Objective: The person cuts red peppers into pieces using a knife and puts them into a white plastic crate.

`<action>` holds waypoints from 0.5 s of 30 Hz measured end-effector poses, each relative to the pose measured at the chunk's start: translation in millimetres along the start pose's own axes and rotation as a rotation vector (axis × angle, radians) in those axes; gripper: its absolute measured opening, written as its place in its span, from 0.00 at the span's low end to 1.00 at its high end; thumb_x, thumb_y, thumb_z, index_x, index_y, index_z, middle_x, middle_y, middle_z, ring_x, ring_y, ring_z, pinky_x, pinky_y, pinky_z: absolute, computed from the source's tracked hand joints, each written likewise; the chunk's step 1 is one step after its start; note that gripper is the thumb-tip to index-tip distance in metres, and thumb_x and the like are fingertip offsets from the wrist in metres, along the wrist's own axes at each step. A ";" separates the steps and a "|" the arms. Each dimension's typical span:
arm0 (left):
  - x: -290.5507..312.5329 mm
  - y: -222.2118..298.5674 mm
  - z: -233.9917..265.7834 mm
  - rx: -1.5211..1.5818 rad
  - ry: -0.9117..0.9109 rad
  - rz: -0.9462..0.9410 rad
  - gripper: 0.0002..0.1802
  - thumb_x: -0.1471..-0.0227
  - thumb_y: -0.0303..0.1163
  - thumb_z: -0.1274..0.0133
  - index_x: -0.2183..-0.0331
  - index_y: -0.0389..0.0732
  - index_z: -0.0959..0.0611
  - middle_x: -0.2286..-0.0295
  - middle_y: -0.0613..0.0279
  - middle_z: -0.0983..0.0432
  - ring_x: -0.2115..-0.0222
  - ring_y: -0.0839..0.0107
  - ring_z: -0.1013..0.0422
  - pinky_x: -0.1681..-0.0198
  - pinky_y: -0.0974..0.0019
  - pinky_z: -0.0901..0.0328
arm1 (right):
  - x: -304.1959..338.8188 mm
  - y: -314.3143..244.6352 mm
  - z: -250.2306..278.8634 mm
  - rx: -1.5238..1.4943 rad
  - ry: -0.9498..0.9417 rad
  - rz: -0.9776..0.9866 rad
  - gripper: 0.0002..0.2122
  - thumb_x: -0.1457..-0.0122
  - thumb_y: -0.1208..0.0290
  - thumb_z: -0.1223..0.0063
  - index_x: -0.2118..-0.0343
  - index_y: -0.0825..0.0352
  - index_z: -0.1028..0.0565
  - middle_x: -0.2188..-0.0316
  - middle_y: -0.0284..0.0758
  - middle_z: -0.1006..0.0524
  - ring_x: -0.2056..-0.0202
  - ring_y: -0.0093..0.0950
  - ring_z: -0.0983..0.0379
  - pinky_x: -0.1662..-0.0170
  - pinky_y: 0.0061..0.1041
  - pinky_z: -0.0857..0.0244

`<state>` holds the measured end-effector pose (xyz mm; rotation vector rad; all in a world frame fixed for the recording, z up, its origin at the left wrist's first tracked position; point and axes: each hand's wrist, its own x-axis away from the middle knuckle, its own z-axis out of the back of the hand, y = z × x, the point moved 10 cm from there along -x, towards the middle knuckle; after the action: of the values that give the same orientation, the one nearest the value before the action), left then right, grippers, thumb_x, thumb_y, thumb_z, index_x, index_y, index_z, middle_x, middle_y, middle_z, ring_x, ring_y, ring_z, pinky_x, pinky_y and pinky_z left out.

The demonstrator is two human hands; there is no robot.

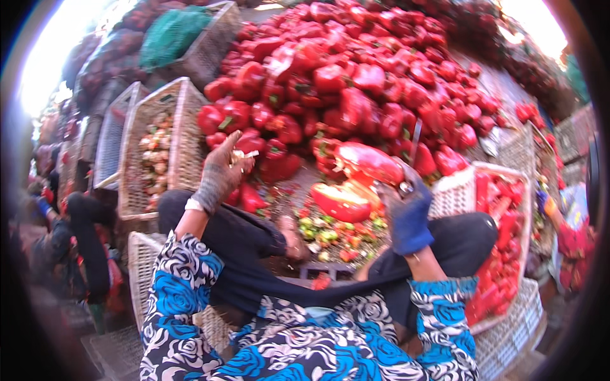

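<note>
My left hand (222, 171), in a grey glove with bare fingertips, is raised left of the middle. Between its thumb and fingers is a small whitish piece (245, 154) that looks like a pepper core. My right hand (406, 209), in a blue glove, grips a large red bell pepper cut open; its upper part (368, 162) and brightly lit lower part (343, 202) spread apart. A thin knife blade (416, 140) sticks up from the same hand, its handle mostly hidden by the fingers. Below the pepper lie green and pale cores (327, 235) on the ground.
A big heap of red peppers (356, 76) rises in front. At left stands a basket (184, 140) of pepper cores, at right a crate (524, 209) of cut red peppers. A green net (175, 38) lies on a far crate. Other people sit at both sides.
</note>
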<state>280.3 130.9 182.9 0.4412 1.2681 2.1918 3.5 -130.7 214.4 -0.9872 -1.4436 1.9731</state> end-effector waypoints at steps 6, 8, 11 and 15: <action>-23.5 46.2 180.5 -0.865 0.550 -0.164 0.36 0.53 0.34 0.39 0.44 0.34 0.33 0.59 0.47 0.25 0.59 0.57 0.27 0.54 0.60 0.33 | 5.4 15.8 -5.5 -0.354 0.158 -0.410 0.21 0.52 0.89 0.43 0.53 0.70 0.28 0.65 0.34 0.23 0.67 0.20 0.26 0.65 0.18 0.29; -23.8 44.1 132.2 -0.464 0.504 -0.256 0.36 0.51 0.34 0.41 0.43 0.33 0.35 0.54 0.46 0.28 0.53 0.57 0.30 0.48 0.61 0.37 | 0.8 18.7 -1.1 -0.286 0.196 -0.426 0.21 0.52 0.87 0.41 0.52 0.70 0.29 0.64 0.34 0.24 0.66 0.20 0.27 0.65 0.18 0.30; 13.9 51.0 -23.7 0.651 0.010 0.118 0.25 0.47 0.35 0.44 0.49 0.40 0.30 0.55 0.59 0.29 0.54 0.68 0.30 0.51 0.57 0.32 | -4.2 25.4 -5.2 -0.281 0.241 -0.287 0.23 0.52 0.83 0.37 0.51 0.70 0.30 0.62 0.34 0.25 0.64 0.19 0.27 0.63 0.18 0.30; 60.1 89.1 -178.5 1.317 -0.405 0.321 0.33 0.46 0.46 0.45 0.44 0.44 0.35 0.49 0.62 0.33 0.49 0.65 0.32 0.50 0.48 0.32 | -5.7 8.4 -0.2 -0.200 0.235 -0.218 0.22 0.52 0.82 0.37 0.52 0.68 0.29 0.65 0.34 0.23 0.66 0.20 0.25 0.62 0.20 0.30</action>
<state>110.0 11.3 171.5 1.5464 2.3237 1.0352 7.3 -137.6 207.9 -1.0569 -1.5617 1.5272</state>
